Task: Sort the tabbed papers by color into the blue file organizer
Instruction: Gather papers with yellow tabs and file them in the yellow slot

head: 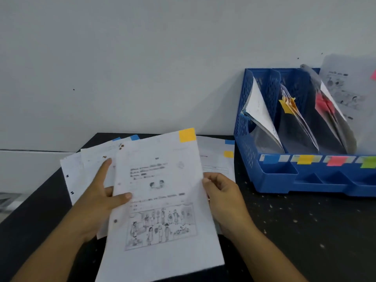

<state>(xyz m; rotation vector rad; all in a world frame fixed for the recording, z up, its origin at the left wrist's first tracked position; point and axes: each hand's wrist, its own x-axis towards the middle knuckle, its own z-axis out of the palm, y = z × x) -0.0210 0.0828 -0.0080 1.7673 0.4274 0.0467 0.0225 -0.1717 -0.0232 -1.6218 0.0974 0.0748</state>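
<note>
- The yellow-tabbed sheet (160,200) is held above the loose papers (89,169) at 6 o'clock; the blue file organizer (305,176) stands at 3 o'clock
- Left hand (99,202) pinches the sheet's left edge, thumb on top, forefinger stretched onto the pile; right hand (221,198) has its fingers curled on the right edge
- Thin and floppy, the sheet will likely sag and crease; holding both long edges seems best
- Its slot is probably the one marked by the yellow label (304,159)
- The worktop (295,231) is dark and speckled, against a pale wall (142,58)
</note>
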